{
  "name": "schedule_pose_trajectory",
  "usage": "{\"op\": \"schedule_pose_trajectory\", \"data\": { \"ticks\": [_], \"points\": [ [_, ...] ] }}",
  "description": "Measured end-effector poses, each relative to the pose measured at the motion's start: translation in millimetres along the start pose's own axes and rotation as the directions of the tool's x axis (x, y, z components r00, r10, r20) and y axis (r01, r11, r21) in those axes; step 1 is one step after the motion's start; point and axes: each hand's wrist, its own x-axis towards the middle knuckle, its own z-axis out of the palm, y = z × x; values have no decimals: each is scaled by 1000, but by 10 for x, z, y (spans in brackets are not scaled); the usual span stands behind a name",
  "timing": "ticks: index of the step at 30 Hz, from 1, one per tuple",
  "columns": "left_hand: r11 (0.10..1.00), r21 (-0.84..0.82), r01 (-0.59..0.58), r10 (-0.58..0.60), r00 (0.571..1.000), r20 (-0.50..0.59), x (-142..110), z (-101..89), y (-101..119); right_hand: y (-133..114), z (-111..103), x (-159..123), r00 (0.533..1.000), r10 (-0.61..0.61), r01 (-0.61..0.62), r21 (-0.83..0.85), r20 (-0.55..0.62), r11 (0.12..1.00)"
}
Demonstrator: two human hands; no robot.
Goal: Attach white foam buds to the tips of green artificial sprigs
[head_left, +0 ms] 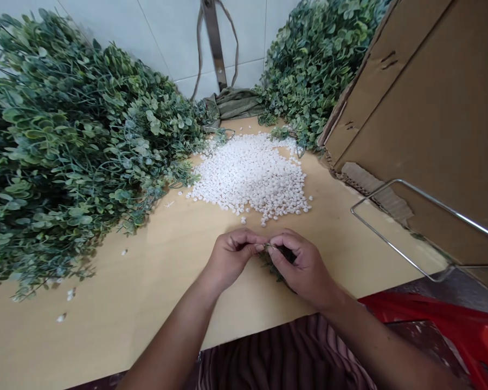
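Note:
My left hand point(235, 254) and my right hand point(300, 264) meet near the front of the table, fingertips pinched together. Between them is the thin stem of an artificial greenery sprig point(274, 266); its dark leaves hang below my right hand and are mostly hidden by it. Both hands are closed on the stem. Whether a small white piece is also between the fingertips, I cannot tell. Just beyond my hands lies a wide heap of small white plastic pieces point(250, 173).
Artificial greenery is piled at the left point(85, 141) and at the back right point(317, 59). A cardboard box point(427, 108) stands on the right, with a bent metal wire frame point(394, 249) before it. Stray white pieces point(61, 317) lie at the left. A red plastic object point(451, 330) is below right.

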Motion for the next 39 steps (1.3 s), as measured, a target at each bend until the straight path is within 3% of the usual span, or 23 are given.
{"op": "schedule_pose_trajectory", "data": {
  "ticks": [9, 13, 16, 19, 22, 27, 31, 34, 39],
  "points": [
    [999, 26, -29, 28, 1000, 1, 5, 4, -7, 5, 17, 13, 1000, 13, -14, -23, -22, 1000],
    [987, 58, -147, 149, 988, -43, -3, 3, -3, 49, -11, 7, 993, 101, -91, 165, -53, 982],
    [949, 191, -251, 267, 962, -61, -3, -33, -36, 84, -46, -4, 972, 229, -195, 358, -54, 913],
    [871, 377, -314, 327, 945, 32, -5, -73, -91, 83, -89, -16, 970, 234, -169, 503, -68, 847],
    [750, 533, -392, 365, 917, 161, -18, -80, -121, 56, -167, -36, 984, 177, -141, 573, -7, 807],
    [563, 672, -481, 400, 870, 287, -23, -49, -99, 43, -284, -61, 972, 228, -169, 531, -47, 830],
    [563, 668, -486, 391, 869, 303, -32, -15, -79, 44, -211, -57, 962, 245, -178, 401, -122, 899],
    [590, 668, -454, 347, 889, 298, -58, 30, -73, 27, -116, -56, 976, 164, -127, 242, -140, 962],
    [505, 731, -459, 263, 888, 377, -79, 120, -63, 23, -71, -47, 983, 109, -78, 196, -150, 978]
  ]
}}
